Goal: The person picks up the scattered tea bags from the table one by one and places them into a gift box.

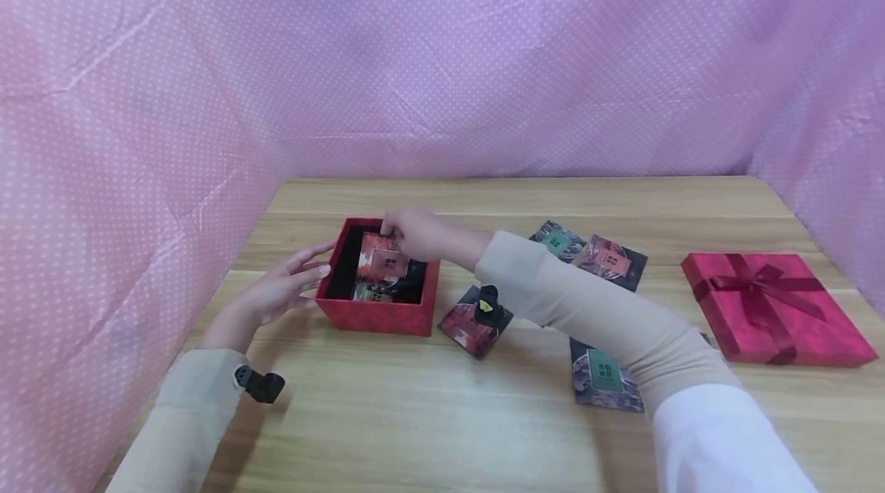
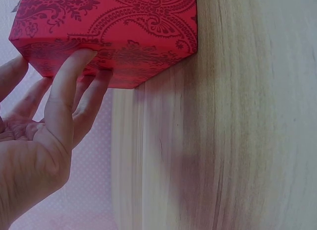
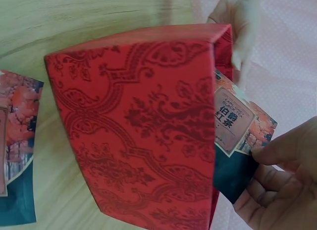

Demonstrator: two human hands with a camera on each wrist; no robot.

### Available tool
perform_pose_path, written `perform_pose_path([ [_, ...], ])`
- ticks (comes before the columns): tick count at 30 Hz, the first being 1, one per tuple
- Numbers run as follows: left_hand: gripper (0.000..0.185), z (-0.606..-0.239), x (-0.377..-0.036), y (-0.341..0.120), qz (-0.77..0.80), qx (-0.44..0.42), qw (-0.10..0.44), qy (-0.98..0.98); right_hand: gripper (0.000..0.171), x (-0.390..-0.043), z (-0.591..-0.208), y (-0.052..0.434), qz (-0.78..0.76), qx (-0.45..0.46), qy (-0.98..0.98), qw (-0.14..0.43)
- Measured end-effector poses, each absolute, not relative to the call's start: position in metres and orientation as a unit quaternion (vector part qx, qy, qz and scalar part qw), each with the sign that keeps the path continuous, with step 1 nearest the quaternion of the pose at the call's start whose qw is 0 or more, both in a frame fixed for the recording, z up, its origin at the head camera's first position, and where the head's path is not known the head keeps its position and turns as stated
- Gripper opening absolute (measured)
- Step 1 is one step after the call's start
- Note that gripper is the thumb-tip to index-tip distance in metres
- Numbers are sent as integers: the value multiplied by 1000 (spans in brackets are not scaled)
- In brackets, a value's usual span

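Observation:
An open red patterned gift box with a dark inside stands at the left of the table. My left hand rests its straight fingers against the box's left side; the left wrist view shows the fingertips on the red wall. Over the box opening, my right hand pinches an Earl Grey black tea sachet by its edge between thumb and fingers. That sachet is partly inside the box, its lower end hidden behind the wall in the right wrist view. Another sachet lies in the box beneath it.
A tea sachet lies right of the box. Farther right are a green-labelled sachet, a pink-labelled one and another green-labelled one by the right sleeve. The red lid with a ribbon bow sits at the far right. Pink dotted cloth surrounds the table.

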State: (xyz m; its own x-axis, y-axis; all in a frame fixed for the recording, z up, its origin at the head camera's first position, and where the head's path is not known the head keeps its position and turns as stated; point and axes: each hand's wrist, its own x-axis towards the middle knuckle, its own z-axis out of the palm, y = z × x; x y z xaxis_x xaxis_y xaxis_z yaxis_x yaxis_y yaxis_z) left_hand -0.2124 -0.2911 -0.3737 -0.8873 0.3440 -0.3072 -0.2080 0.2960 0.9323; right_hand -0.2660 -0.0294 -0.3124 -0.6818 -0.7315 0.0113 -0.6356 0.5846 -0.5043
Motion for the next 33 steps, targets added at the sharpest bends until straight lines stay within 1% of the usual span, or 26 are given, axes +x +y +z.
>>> perform_pose_path([
  [10, 62, -372, -212, -291, 590, 46, 230, 773, 29, -256, -322, -36, -182, -374, 895, 162],
  [18, 62, -373, -213, -293, 593, 48, 233, 769, 25, -250, -324, -37, -176, -387, 891, 158],
  [25, 62, -375, -213, -292, 589, 38, 231, 773, 28, -246, -326, -36, -186, -384, 884, 191],
  [33, 63, -377, -211, -293, 588, 29, 230, 775, 24, -246, -327, -33, -174, -403, 881, 177],
])
